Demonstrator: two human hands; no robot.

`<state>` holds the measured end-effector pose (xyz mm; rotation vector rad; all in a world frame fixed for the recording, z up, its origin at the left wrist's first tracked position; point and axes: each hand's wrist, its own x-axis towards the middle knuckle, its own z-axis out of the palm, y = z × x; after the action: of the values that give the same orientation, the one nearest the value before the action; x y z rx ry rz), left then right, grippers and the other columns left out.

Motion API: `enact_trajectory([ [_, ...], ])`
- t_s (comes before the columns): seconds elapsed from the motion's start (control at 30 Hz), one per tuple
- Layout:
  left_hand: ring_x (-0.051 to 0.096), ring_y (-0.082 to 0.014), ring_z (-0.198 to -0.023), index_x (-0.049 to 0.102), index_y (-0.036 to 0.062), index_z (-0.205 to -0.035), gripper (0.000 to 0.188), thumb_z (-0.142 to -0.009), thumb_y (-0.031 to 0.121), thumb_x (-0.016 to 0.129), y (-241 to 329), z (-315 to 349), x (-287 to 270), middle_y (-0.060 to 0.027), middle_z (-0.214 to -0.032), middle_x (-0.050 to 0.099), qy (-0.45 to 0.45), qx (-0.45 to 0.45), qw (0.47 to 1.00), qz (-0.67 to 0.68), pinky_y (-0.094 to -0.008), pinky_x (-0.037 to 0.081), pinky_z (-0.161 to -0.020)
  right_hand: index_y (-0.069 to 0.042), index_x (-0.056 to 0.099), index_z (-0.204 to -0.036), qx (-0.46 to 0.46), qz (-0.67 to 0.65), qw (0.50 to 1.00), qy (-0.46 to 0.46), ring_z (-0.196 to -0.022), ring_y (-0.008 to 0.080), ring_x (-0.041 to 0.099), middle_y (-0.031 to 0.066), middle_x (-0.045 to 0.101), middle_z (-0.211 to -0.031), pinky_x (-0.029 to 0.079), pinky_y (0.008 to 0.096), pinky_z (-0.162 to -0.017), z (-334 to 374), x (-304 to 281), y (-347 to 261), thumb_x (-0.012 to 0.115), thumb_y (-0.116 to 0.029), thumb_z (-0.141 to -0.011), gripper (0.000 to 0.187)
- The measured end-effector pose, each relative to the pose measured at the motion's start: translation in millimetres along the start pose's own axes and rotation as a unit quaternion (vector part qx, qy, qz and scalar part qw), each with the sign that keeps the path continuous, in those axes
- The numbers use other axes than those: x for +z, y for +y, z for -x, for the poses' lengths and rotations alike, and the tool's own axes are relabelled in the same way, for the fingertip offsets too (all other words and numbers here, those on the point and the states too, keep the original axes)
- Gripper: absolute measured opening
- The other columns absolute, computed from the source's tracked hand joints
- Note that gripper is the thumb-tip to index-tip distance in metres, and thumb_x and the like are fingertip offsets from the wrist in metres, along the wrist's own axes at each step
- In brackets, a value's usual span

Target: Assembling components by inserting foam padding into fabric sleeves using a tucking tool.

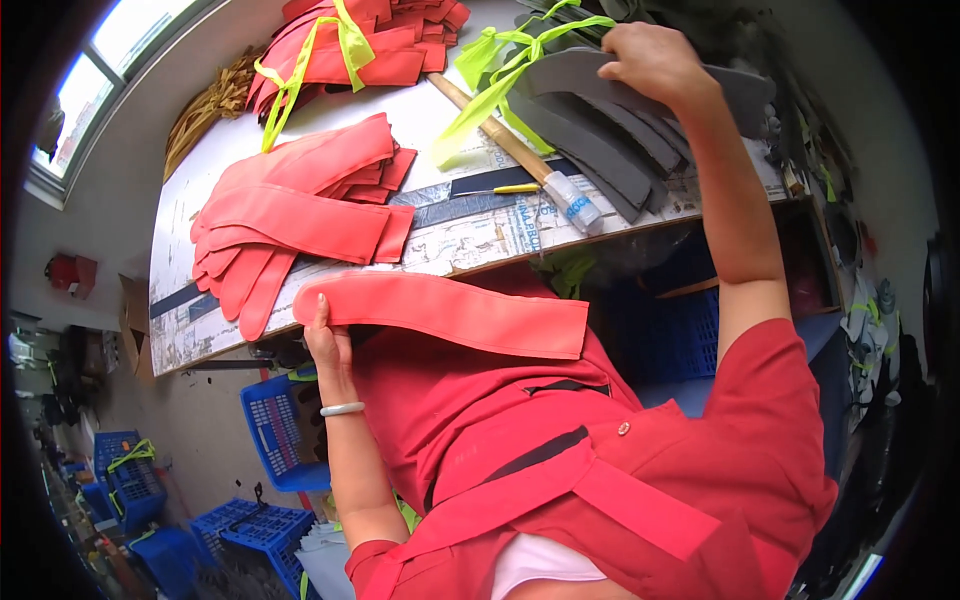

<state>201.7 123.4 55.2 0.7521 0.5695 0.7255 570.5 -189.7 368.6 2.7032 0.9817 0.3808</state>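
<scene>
- My left hand (325, 335) pinches the red fabric strip (450, 313) at its rounded end, just off the table edge (300, 325).
- My right hand (650, 60) closes on a grey piece (590, 75) atop the grey stack (600, 140).

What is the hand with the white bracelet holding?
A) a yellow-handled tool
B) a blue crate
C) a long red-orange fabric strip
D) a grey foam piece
C: the left hand, the one with the bracelet, grips one end of a long red-orange fabric strip at the table edge, while the right hand rests on the stack of grey pieces.
</scene>
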Motion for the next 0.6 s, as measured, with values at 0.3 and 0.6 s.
enact_trajectory([
  [0.3,0.053,-0.0290,-0.123,0.049,-0.0028,-0.130,0.050,-0.103,0.038,0.038,-4.4,-2.9,-1.6,-0.0151,-0.131,0.056,0.019,0.020,0.997,0.073,-0.0448,0.040,-0.107,-0.001,0.066,-0.109,0.045,-0.532,0.841,0.086,-0.080,0.0133,0.063,0.0068,0.069,-0.090,0.049,0.0276,-0.075,129.8,1.3,-66.0,0.070,-0.020,-0.088,0.029],
  [0.6,0.062,-0.0157,-0.095,0.059,0.0043,-0.111,0.032,-0.100,0.034,0.052,31.3,43.9,34.0,-0.0057,-0.102,0.064,0.068,0.129,0.987,0.065,-0.0310,0.049,-0.085,-0.005,0.063,-0.118,-0.135,-0.456,0.853,-0.215,-0.091,0.0320,0.068,0.0180,0.069,-0.096,0.051,0.0379,-0.080,166.7,123.6,-188.8,0.068,-0.030,-0.086,0.040],
])
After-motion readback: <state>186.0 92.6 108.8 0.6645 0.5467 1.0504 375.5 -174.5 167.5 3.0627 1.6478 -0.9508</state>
